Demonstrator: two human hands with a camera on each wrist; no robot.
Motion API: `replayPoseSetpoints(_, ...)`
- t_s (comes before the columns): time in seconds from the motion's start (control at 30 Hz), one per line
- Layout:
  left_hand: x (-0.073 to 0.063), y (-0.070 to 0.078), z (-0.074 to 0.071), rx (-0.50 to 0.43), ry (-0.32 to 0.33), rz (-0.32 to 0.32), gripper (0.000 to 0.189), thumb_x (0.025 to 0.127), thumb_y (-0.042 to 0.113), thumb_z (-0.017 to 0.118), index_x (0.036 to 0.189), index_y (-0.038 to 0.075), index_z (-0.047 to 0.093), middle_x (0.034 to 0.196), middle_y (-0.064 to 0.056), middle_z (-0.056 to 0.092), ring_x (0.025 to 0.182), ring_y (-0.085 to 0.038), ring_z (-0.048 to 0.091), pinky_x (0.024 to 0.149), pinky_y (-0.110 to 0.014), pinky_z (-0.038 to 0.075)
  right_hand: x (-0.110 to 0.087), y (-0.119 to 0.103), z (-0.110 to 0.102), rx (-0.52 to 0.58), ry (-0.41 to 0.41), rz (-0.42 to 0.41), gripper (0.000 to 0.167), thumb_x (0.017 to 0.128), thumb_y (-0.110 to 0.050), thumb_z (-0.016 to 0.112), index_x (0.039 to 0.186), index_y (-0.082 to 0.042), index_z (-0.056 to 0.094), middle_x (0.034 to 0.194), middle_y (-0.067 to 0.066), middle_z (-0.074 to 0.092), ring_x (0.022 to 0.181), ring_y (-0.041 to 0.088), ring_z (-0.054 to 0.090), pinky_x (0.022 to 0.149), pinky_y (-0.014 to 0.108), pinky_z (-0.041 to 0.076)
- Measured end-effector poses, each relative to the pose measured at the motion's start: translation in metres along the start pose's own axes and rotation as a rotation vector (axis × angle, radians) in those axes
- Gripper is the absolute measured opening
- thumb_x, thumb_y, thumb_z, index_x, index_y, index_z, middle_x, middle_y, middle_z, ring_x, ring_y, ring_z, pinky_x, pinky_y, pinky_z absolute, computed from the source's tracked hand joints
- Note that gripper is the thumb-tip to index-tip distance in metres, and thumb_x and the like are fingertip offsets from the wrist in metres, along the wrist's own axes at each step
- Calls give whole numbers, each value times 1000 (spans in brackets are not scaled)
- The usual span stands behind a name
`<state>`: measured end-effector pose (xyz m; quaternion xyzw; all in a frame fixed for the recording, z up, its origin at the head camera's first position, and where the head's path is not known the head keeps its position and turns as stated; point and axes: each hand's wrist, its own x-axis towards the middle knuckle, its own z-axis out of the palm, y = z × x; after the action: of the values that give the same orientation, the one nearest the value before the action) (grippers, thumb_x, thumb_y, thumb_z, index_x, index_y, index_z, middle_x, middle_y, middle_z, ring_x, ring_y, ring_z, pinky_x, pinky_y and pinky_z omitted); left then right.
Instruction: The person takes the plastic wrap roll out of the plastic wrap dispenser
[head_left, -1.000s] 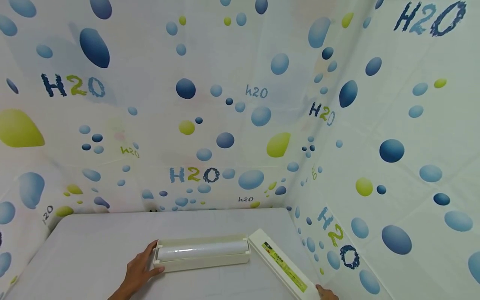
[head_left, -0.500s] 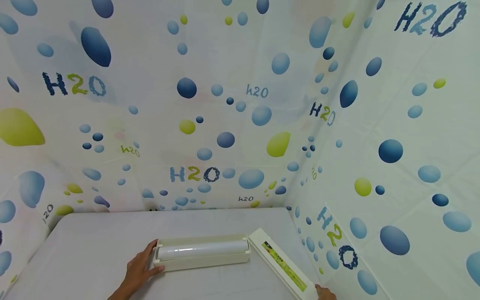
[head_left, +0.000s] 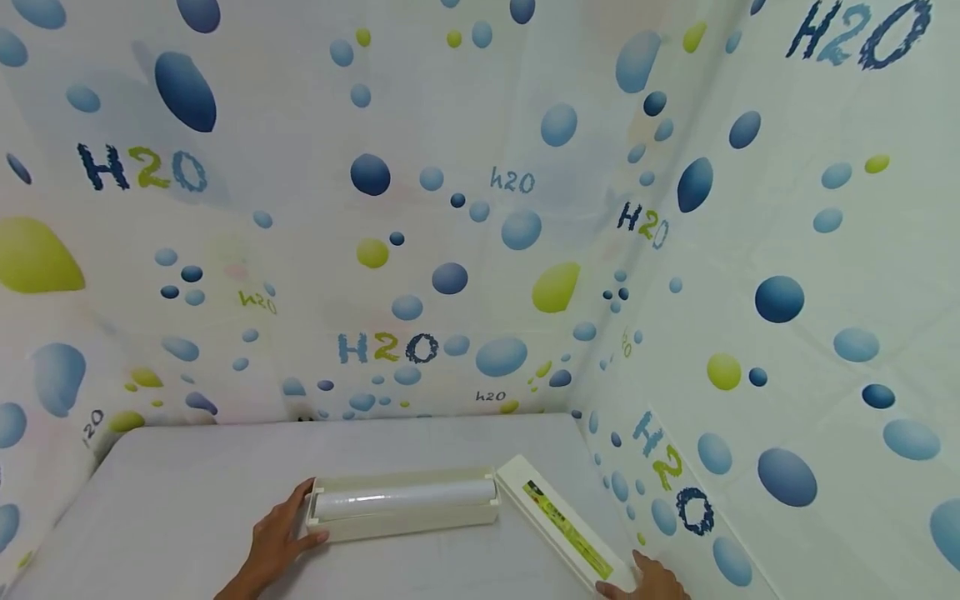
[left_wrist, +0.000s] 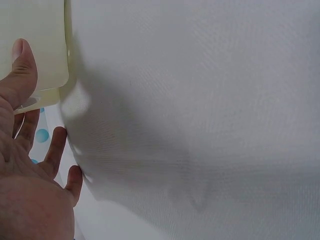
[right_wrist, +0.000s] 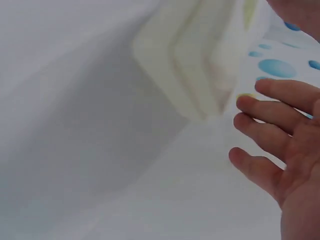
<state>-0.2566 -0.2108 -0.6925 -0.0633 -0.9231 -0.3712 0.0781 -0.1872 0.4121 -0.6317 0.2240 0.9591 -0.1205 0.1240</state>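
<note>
Lying crosswise: long box; lid slanting diagonally.

We now see more of the right hand in the head view than before. Its fingers have moved a little farther up along the outer side of the long cream piece, and the thumb, earlier out of our sight, has appeared at the near end.
</note>
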Motion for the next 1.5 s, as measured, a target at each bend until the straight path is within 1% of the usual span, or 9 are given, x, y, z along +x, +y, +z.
replayPoseSetpoints(0.07,0,0,0,3,8,8,96,85,38,92,159,3,40,159,-34,54,132,-59,61,101,-86,41,-4,-7,-9,13,118,-24,119,65,-85,86,140,6,67,117,29,78,95,44,75,95,70,59)
replayPoseSetpoints(0.2,0,-1,0,5,4,3,97,85,39,92,158,3,40,159,-34,54,132,-59,61,100,-85,41,-5,-19,-24,52,334,-89,77,81,-59,90,128,2,77,103,24,83,87,41,80,83,63,63)
replayPoseSetpoints(0.3,1,-3,2,-10,4,1,97,85,39,92,159,3,39,159,-34,53,133,-59,60,100,-85,40,-2,-28,-31,97,455,-138,52,85,-39,91,114,3,81,88,17,83,74,34,78,73,58,62)
replayPoseSetpoints(0.43,3,-6,4,-17,13,8,96,85,39,92,158,5,40,157,-35,54,132,-60,60,99,-84,40,6,-38,-36,137,547,-236,36,85,-27,92,104,1,82,81,10,81,69,27,74,70,53,62)
replayPoseSetpoints(0.57,5,-7,5,-5,14,-1,96,84,38,93,157,6,39,156,-35,55,132,-60,59,100,-86,40,12,-51,-38,199,537,-365,32,83,-21,93,107,-1,82,88,9,81,75,23,74,69,44,62)
replayPoseSetpoints(0.77,5,-2,1,-30,-56,-59,99,88,41,90,162,4,35,163,-35,48,139,-61,54,106,-87,34,21,-77,-35,250,503,-497,30,81,-18,95,106,-6,83,91,8,83,80,25,78,67,37,59)
replayPoseSetpoints(1.1,1,-2,2,-42,-70,-81,99,88,42,89,161,4,35,164,-35,47,140,-61,52,107,-87,33,36,-115,-33,297,531,-626,30,80,-16,96,107,-13,84,94,2,84,86,24,79,73,45,62)
replayPoseSetpoints(1.23,2,0,0,-31,-61,-74,98,88,41,90,161,4,36,163,-35,48,139,-61,54,107,-87,34,38,-131,-35,306,542,-715,34,79,-14,97,110,-11,83,97,3,83,88,24,78,76,45,63)
replayPoseSetpoints(1.5,2,1,-3,-43,-50,-70,97,88,39,90,161,4,36,162,-35,49,139,-61,54,106,-85,34,40,-165,-42,367,395,-826,38,81,-7,96,116,-8,81,110,10,82,100,31,77,86,46,65)
